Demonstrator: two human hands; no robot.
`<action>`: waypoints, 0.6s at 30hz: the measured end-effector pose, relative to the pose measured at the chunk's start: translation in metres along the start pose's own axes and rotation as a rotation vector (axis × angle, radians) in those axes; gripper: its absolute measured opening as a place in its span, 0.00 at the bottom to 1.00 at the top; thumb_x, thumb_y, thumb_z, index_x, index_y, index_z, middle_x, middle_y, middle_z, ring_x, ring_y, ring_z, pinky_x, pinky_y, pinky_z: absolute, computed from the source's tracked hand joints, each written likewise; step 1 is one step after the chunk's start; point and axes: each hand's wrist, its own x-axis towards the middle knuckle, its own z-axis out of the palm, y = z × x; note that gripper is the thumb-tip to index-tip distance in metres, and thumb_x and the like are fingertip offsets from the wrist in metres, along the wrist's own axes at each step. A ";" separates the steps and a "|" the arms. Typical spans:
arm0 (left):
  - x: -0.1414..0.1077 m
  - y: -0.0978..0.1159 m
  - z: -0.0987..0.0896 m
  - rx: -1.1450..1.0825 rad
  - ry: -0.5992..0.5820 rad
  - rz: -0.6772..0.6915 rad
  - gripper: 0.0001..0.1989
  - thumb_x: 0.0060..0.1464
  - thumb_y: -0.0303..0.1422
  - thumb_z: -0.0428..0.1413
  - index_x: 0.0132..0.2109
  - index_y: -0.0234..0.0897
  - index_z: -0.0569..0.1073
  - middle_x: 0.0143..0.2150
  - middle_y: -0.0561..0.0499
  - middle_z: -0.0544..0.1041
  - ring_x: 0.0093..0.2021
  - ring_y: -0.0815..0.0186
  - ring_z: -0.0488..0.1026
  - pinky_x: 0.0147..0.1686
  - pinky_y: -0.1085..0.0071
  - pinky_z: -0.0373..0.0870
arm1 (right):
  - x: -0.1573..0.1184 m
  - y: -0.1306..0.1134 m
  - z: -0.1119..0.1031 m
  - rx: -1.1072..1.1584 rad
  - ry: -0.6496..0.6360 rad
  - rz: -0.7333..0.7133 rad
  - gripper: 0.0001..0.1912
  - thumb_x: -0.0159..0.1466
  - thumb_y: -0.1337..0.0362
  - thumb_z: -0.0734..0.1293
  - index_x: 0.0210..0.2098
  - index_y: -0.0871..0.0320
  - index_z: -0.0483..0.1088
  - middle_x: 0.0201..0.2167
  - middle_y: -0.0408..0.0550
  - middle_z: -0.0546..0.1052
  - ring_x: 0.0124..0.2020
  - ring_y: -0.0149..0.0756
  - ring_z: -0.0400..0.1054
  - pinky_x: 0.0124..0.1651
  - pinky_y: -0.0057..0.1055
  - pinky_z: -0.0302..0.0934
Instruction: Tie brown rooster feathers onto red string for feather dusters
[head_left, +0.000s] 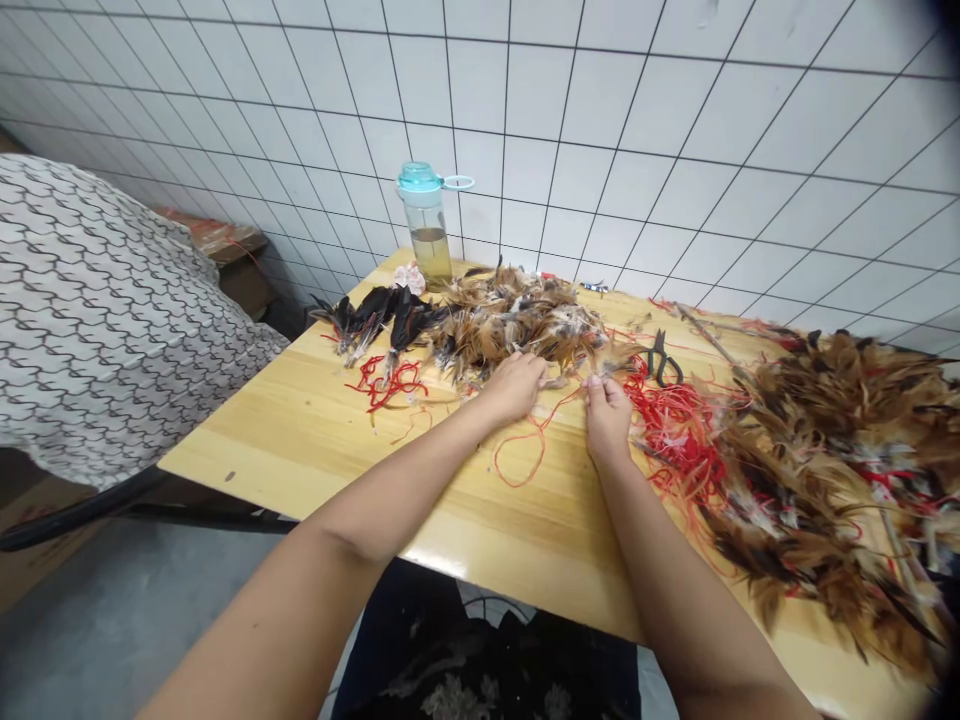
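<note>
My left hand [516, 387] rests at the front edge of a pile of brown feathers [517, 320], its fingers curled down and pressed together. What lies under those fingertips is hidden. Just to the right, my right hand [607, 408] is closed in a pinch, thumb on top, on a thin red string [541, 440]. The string hangs in a loose loop on the table between both hands. Wispy brown feathers [616, 354] lie right behind the right fingertips; whether they are gripped too, I cannot tell.
Black scissors [661, 360] lie behind a tangle of red strings [679, 425]. A big heap of brown feather bundles [840, 470] covers the table's right side. Black feather bundles [397, 315], cut red strings [386, 383] and a water bottle [429, 230] stand left. The tiled wall [540, 130] borders the table.
</note>
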 end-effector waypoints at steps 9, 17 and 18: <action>0.001 -0.016 -0.026 0.100 -0.057 -0.011 0.08 0.53 0.25 0.50 0.35 0.37 0.75 0.37 0.45 0.75 0.41 0.60 0.69 0.45 0.63 0.64 | 0.000 -0.003 0.003 -0.061 0.025 -0.023 0.18 0.60 0.48 0.62 0.26 0.56 0.68 0.20 0.39 0.63 0.25 0.33 0.55 0.32 0.31 0.52; -0.004 0.005 -0.024 0.111 0.103 0.146 0.10 0.59 0.32 0.51 0.43 0.37 0.75 0.44 0.44 0.72 0.46 0.58 0.63 0.49 0.61 0.63 | -0.002 -0.010 0.005 -0.066 0.013 0.002 0.18 0.60 0.48 0.62 0.25 0.56 0.68 0.19 0.40 0.64 0.24 0.33 0.55 0.30 0.31 0.51; -0.004 0.006 -0.019 0.124 0.081 0.161 0.10 0.59 0.33 0.52 0.43 0.37 0.75 0.44 0.44 0.72 0.46 0.58 0.62 0.49 0.61 0.63 | -0.002 -0.011 0.005 -0.068 0.011 0.009 0.18 0.60 0.48 0.62 0.25 0.56 0.68 0.19 0.40 0.64 0.23 0.33 0.55 0.30 0.31 0.51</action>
